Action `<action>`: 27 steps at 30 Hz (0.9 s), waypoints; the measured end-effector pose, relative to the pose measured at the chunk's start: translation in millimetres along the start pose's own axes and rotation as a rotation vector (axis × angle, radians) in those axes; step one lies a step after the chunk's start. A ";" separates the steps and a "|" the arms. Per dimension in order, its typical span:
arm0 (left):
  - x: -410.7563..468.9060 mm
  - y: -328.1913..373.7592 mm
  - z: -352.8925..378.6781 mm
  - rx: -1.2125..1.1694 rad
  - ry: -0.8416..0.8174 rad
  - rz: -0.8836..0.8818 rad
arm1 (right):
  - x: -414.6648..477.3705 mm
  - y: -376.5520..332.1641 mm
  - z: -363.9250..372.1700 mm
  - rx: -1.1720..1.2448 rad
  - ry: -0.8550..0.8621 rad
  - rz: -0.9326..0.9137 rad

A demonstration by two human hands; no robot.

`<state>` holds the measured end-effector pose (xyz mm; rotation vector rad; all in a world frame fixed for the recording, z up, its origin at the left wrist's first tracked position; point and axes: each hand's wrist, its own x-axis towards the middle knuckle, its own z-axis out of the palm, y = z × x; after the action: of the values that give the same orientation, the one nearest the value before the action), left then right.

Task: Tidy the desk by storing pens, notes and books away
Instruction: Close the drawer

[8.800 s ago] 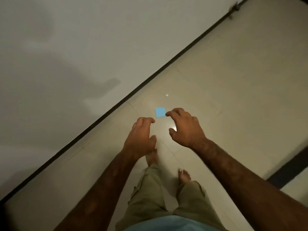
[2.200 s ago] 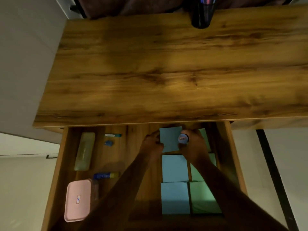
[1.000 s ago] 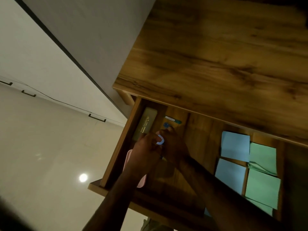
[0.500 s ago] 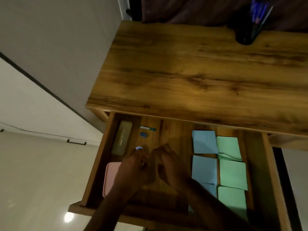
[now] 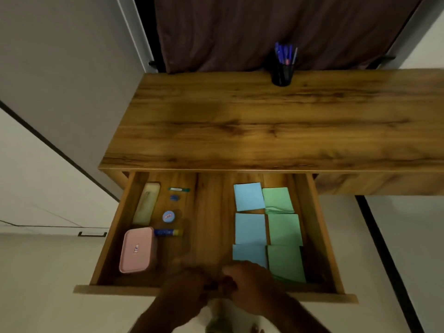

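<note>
The wooden desk's drawer is pulled out wide. Blue sticky notes and green sticky notes lie in two rows on its right side. A black cup of blue pens stands at the desk's back edge. My left hand and right hand sit side by side with curled fingers over the middle of the drawer's front edge. Both are blurred, and whether they grip the edge is unclear. Nothing shows in either hand.
On the drawer's left side lie a pale long case, a small marker, a tiny blue piece, a round blue tin, a glue stick and a pink box. A dark curtain hangs behind the desk.
Both hands have drawn back from the drawer's left side to its front edge. The round blue tin they held now lies in the drawer.
</note>
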<state>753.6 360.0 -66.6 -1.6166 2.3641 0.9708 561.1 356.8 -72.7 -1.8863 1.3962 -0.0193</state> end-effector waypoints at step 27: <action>64.0 -8.2 -35.7 0.165 -0.166 -0.113 | 21.0 2.4 -16.0 -0.094 0.279 0.142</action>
<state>742.5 287.1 -69.8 -1.5270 2.1562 0.8304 560.6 330.3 -71.6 -1.9107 1.7446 -0.1547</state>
